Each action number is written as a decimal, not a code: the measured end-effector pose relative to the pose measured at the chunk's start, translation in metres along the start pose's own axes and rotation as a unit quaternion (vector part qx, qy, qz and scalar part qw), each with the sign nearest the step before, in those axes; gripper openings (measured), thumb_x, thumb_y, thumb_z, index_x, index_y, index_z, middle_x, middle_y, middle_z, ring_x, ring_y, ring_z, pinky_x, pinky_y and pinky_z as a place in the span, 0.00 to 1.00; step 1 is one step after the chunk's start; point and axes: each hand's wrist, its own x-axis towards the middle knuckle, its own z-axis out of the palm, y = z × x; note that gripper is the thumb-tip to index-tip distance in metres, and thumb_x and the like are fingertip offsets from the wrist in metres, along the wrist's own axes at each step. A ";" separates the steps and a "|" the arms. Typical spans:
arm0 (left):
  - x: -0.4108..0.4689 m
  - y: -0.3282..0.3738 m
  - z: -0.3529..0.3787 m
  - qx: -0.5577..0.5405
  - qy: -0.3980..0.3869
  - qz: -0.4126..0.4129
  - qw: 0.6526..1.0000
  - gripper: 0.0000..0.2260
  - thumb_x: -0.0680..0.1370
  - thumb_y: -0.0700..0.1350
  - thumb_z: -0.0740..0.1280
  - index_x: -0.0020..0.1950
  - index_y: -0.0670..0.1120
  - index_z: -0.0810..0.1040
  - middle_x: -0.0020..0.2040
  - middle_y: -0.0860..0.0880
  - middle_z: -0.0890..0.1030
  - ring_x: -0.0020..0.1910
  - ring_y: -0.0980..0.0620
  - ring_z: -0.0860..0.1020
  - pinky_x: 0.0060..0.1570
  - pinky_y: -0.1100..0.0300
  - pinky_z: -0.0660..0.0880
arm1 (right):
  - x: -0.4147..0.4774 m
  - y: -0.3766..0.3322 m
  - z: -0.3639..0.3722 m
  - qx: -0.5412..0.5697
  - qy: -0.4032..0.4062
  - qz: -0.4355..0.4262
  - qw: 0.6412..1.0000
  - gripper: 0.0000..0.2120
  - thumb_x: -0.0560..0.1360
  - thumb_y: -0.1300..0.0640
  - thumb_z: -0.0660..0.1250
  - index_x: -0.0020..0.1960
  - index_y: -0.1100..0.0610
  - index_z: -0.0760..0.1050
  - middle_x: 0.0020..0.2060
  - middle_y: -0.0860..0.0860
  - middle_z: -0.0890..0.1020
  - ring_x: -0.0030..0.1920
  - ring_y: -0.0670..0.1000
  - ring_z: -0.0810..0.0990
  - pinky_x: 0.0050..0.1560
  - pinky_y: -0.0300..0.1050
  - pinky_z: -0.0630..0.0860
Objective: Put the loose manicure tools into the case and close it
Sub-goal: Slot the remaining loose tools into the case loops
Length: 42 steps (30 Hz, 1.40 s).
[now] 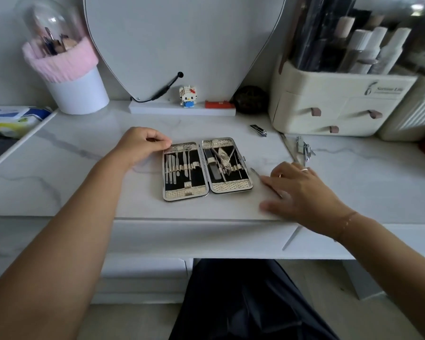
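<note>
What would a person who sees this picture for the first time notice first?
The open manicure case at the middle of the table, its steel tools strapped in rows. The left hand sits at its upper left corner; the right hand lies beside it over a thin loose tool.

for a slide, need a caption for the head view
Open manicure case on a marble table, left hand at its corner, right hand on a loose thin tool, clippers lying farther back

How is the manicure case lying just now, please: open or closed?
Open. The case lies flat on the table with both halves spread apart, and the tools strapped inside each half are in plain view.
</note>
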 end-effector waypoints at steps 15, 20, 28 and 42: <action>-0.005 0.006 0.001 -0.005 -0.002 -0.023 1.000 0.05 0.71 0.42 0.73 0.41 0.52 0.82 0.43 0.54 0.82 0.48 0.56 0.78 0.57 0.62 0.69 | -0.065 0.008 0.027 0.005 0.186 -0.132 0.974 0.13 0.75 0.59 0.62 0.58 0.59 0.77 0.38 0.53 0.75 0.38 0.54 0.69 0.37 0.49 0.72; -0.006 0.006 0.001 -0.007 0.000 -0.031 1.000 0.04 0.71 0.43 0.73 0.41 0.52 0.82 0.43 0.54 0.82 0.48 0.56 0.78 0.58 0.61 0.69 | -0.063 0.002 0.024 0.022 0.224 -0.083 0.971 0.12 0.77 0.58 0.60 0.53 0.60 0.81 0.34 0.53 0.76 0.34 0.55 0.71 0.36 0.48 0.70; -0.004 0.003 0.000 -0.008 0.005 -0.032 0.999 0.06 0.70 0.43 0.74 0.36 0.53 0.83 0.39 0.58 0.83 0.45 0.57 0.78 0.56 0.61 0.70 | -0.045 -0.002 0.005 0.038 0.197 0.076 0.977 0.03 0.72 0.56 0.69 0.41 0.51 0.82 0.38 0.47 0.76 0.42 0.51 0.74 0.48 0.43 0.60; -0.002 0.006 0.001 -0.018 0.005 -0.027 0.999 0.04 0.71 0.40 0.73 0.43 0.49 0.83 0.42 0.53 0.83 0.44 0.57 0.78 0.50 0.65 0.71 | 0.125 -0.060 -0.014 0.554 -0.008 0.123 0.823 0.11 0.71 0.65 0.70 0.53 0.60 0.77 0.33 0.52 0.79 0.30 0.47 0.74 0.35 0.38 0.75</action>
